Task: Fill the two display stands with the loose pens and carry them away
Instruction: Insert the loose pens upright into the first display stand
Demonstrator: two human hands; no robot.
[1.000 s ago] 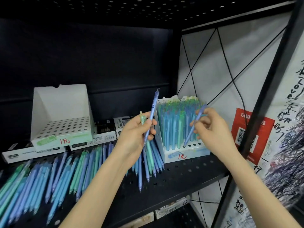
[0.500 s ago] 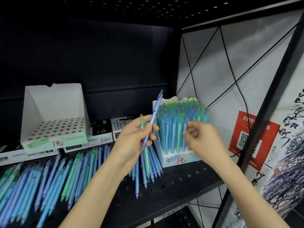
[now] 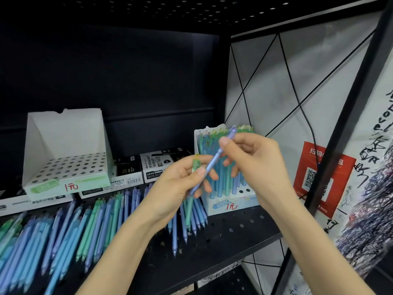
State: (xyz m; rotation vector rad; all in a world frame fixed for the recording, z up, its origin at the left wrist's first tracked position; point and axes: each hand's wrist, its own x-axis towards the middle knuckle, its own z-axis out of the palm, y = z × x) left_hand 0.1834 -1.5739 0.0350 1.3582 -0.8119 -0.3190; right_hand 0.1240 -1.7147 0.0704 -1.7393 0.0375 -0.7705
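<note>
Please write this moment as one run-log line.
left hand: holds pen bundle | right hand: pinches top of lilac pen | filled stand: few holes free | empty stand: no pens | loose pens: on shelf

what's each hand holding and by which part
The left hand grips a bunch of pens near their upper ends, tips down. The right hand pinches the upper end of one purple-blue pen, whose lower half the left hand also holds.

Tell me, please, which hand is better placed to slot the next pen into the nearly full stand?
The right hand, probably. It pinches the upper end of the lilac pen directly before the nearly full stand, near its free holes. The left hand is busy gripping the pen bundle.
</note>
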